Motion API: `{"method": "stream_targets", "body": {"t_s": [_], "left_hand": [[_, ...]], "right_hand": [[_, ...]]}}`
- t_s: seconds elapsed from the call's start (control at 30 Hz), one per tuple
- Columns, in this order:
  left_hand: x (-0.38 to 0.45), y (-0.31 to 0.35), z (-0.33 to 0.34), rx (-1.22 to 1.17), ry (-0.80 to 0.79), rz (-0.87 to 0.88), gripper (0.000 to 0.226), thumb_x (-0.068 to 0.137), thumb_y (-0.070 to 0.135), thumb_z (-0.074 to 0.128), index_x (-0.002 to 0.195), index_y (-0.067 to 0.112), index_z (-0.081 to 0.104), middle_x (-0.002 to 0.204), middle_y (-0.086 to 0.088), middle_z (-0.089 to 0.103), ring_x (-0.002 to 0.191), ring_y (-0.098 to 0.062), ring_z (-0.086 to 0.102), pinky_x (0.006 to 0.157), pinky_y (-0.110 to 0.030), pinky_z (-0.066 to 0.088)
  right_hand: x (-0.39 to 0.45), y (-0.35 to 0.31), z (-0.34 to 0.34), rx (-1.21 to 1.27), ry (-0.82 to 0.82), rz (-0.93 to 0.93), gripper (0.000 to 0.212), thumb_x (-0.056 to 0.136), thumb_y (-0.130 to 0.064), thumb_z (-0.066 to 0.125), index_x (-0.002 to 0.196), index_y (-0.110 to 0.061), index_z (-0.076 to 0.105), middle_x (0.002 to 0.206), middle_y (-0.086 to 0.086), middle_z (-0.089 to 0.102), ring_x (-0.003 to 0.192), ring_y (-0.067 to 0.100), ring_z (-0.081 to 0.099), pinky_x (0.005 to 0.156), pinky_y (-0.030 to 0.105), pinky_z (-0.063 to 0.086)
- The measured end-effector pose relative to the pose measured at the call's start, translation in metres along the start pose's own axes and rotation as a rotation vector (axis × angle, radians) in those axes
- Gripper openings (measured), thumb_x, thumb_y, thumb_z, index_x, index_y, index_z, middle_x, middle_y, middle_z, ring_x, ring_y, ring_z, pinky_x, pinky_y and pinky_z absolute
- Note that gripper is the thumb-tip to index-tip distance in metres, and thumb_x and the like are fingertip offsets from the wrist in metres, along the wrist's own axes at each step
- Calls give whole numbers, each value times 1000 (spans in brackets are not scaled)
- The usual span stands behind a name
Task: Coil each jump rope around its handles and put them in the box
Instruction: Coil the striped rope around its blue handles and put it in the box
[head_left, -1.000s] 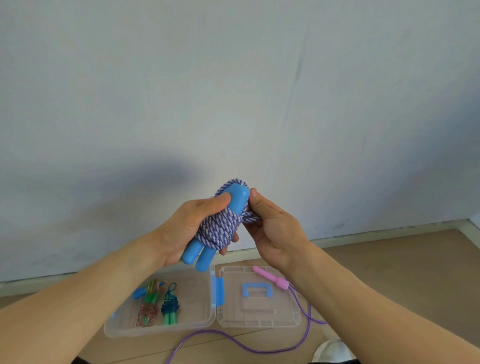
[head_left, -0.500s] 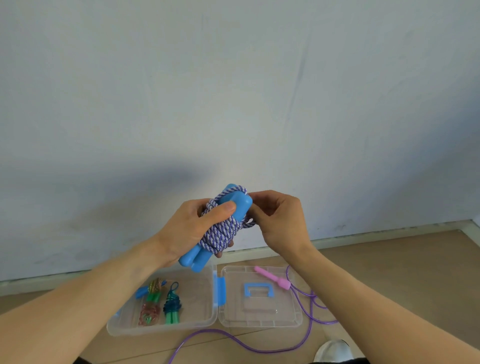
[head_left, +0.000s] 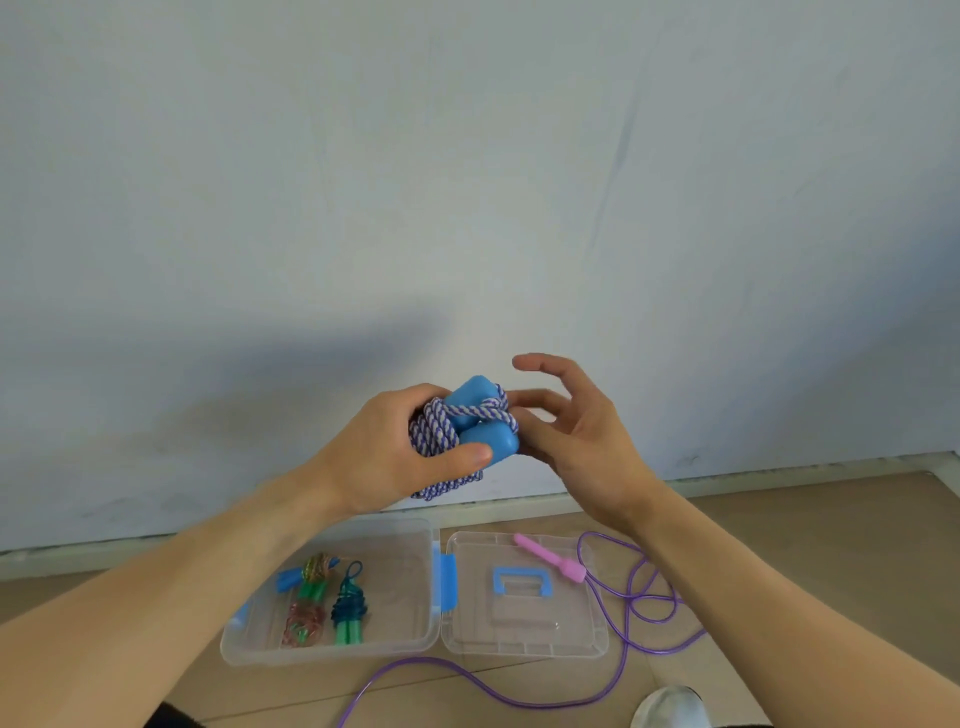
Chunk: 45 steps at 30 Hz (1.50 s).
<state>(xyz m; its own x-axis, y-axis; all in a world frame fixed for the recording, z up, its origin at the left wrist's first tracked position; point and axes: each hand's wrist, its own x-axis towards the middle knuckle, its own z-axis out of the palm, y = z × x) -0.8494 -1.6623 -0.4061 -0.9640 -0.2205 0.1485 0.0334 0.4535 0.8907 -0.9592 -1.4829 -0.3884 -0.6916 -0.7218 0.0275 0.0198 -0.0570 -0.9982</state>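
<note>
My left hand (head_left: 395, 457) grips a jump rope (head_left: 467, 423) with two blue handles and a purple-and-white braided cord coiled round them, held up in front of the wall. My right hand (head_left: 571, 431) is just right of the bundle, fingers spread and loosely bent, fingertips near the cord end; whether they touch it is unclear. Below on the floor lies the clear plastic box (head_left: 415, 649), open, with several coiled ropes (head_left: 324, 597) inside. A loose purple rope (head_left: 628, 603) with a pink handle (head_left: 550, 556) lies across the lid and floor.
The box's clear lid (head_left: 592, 649) with a blue carry handle (head_left: 519, 579) lies flat to the right, joined by a blue hinge (head_left: 445, 582). A pale wall with a skirting board stands behind. A white shoe tip (head_left: 670, 709) shows at the bottom right.
The bundle has been turned so the handle ends face me. My right hand has let go of the cord end and opened its fingers beside the bundle.
</note>
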Motion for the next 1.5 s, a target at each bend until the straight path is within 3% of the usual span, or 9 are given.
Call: {"method": "stream_targets", "body": {"t_s": [0.13,0.23,0.47,0.77,0.93,1.13,1.33,1.43,1.5], "left_hand": [[-2,-4,-1,52,-112,18,49,66,60,76,88,17,67,76,-5,67,67,-24,62,62,-39,49],[-4,-6,0,80,-157,5,50,64,62,76,86,18,67,75,-3,67,64,-18,61,63,-39,51],[0,-6,3,-11,-152,-58,58,63,61,76,93,13,69,83,-6,73,75,-23,69,69,-43,57],[10,-2,14,24,-220,-102,41,71,50,82,91,16,66,78,0,68,66,-6,62,61,-23,49],[10,-5,20,186,-242,-123,54,62,49,88,98,30,52,89,8,68,76,-10,66,68,-30,57],[1,7,40,-91,-320,-58,38,74,10,84,103,19,61,92,-1,74,84,-14,73,74,-28,59],[-1,12,45,-96,-171,-48,11,95,29,64,105,26,61,94,11,74,83,-4,70,76,-21,56],[3,13,40,55,-214,-21,14,96,23,60,89,35,61,79,27,68,75,5,64,68,-11,46],[7,5,35,155,-277,-39,13,95,29,59,86,26,68,82,12,71,76,-5,66,73,-27,53]], "right_hand": [[2,-2,-8,-395,-125,-137,37,88,5,64,105,-27,72,116,0,68,80,31,73,80,40,58],[3,-3,-10,-577,-124,-198,27,84,0,72,100,-21,78,121,-8,62,76,15,72,75,25,56],[7,3,-2,-903,-63,-497,8,93,-10,63,95,-13,70,101,-3,58,75,8,58,67,17,46],[6,3,-10,-375,262,-147,12,103,-9,45,97,-14,55,88,8,73,76,19,71,71,28,58],[2,3,1,-459,340,-150,7,101,-15,49,97,-17,55,86,5,72,73,16,71,70,32,60],[-4,10,32,-591,270,-174,5,100,-17,51,101,-17,55,88,-3,69,80,7,66,69,24,54],[1,-2,25,-360,266,-101,7,98,-14,54,96,-18,58,84,1,70,76,14,68,72,37,58],[-2,-17,19,-135,69,-31,11,92,-4,62,92,-15,60,75,6,62,64,17,57,65,29,49],[-4,-23,8,-230,-140,5,16,83,-6,75,92,-17,67,75,3,60,67,15,53,67,24,46]]}}
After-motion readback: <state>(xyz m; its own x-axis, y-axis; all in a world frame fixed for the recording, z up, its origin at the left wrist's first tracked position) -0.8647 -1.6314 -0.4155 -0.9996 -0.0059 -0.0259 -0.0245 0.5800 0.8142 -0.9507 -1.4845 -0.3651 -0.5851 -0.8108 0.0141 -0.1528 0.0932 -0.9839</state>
